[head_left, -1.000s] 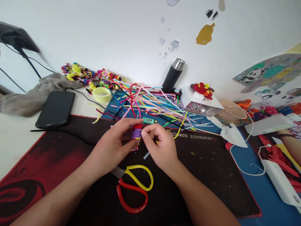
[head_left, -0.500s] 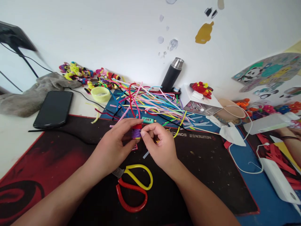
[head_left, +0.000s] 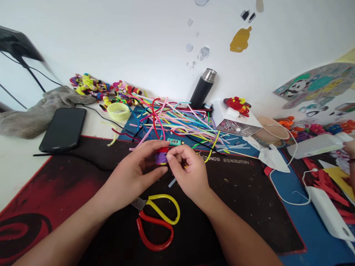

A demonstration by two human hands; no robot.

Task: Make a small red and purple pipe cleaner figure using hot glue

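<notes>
A small pipe-cleaner figure (head_left: 161, 158), purple with red at the top and a little yellow below, is held between my hands over the dark desk mat. My left hand (head_left: 138, 164) curves round it from the left, fingers above and thumb underneath. From the right, my right hand (head_left: 188, 168) pinches its edge between thumb and forefinger; the other fingers are curled in. Just below my hands lie scissors (head_left: 162, 221) with one yellow and one red handle, their blades partly hidden under my left hand.
Behind my hands lies a heap of coloured pipe cleaners (head_left: 180, 118). A black thermos (head_left: 203, 88) stands at the wall beside a white box (head_left: 235, 123). To the left are a phone (head_left: 63, 129) and a yellow roll (head_left: 118, 111). A glue gun (head_left: 330, 214) rests at right.
My left thumb has shifted right and lies straighter under the figure, showing more of its purple side. My right hand has barely moved. At far right, another person's hand has moved.
</notes>
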